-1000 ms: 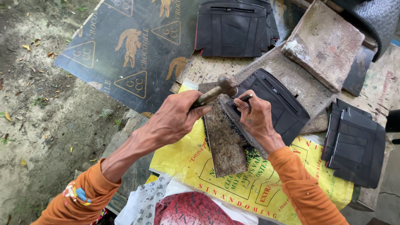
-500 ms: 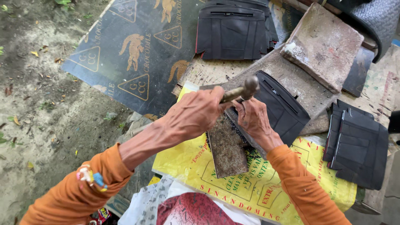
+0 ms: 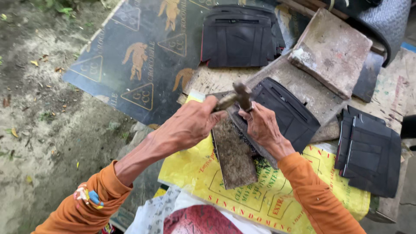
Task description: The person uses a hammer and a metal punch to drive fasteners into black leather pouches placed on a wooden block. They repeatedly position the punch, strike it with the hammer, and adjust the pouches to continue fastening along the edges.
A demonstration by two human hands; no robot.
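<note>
My left hand (image 3: 190, 125) is closed tight around the handle of a hammer (image 3: 236, 99). The hammer head sits up high, just above my right hand (image 3: 260, 126). My right hand is curled, fingers bent, pressing down on a black wallet piece (image 3: 288, 113). I cannot tell if it pinches something small under the hammer. The black piece lies open on a grey slab (image 3: 303, 93), right by my right hand. A flat metal plate (image 3: 235, 157) lies under both hands and points toward me. It rests on a yellow sack (image 3: 260, 197) spread over the surface. More black pieces (image 3: 370, 151) sit in a pile to the right, well apart from my hands. Another black pile (image 3: 240, 37) lies farther up, on a dark sheet (image 3: 134, 56). A square stone tile (image 3: 331, 52) lies up on the right. Both my sleeves are orange.
</note>
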